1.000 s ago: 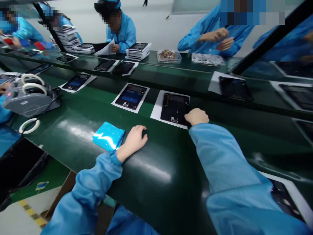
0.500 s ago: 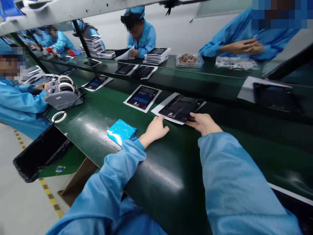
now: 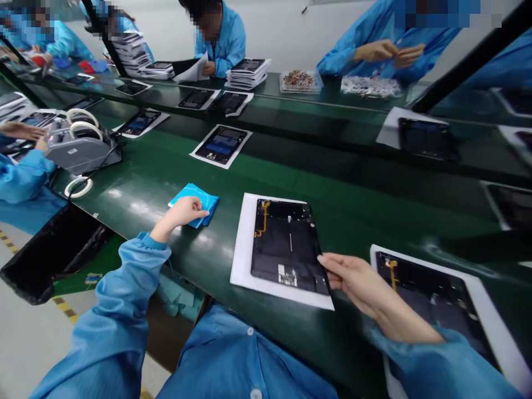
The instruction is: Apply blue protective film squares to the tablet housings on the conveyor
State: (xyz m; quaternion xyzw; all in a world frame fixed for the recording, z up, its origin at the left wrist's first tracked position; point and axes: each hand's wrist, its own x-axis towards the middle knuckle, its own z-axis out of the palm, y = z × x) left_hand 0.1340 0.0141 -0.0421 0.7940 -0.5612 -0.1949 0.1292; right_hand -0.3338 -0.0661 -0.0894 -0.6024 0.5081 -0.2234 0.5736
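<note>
In front of me an open tablet housing (image 3: 286, 244), black with an orange flex cable and a white label, lies on a white paper sheet (image 3: 241, 260). My right hand (image 3: 349, 277) grips the housing's right edge, thumb on top and fingers underneath. To the left, my left hand (image 3: 185, 213) rests over a small pile of shiny blue film sheets (image 3: 197, 194). Its fingers are curled and pinched at the pile's edge; the exact grip is partly hidden.
Another tablet housing (image 3: 436, 299) on paper lies at my right, under my forearm. A further one (image 3: 221, 145) sits on the belt beyond. A grey tape dispenser (image 3: 81, 147) and a tape roll (image 3: 78, 187) stand left. Co-workers sit opposite and at left.
My right hand has drawn the tablet housing and its paper towards me, and they have turned. My left hand has moved left onto the blue film pile. The view has shifted right and down.
</note>
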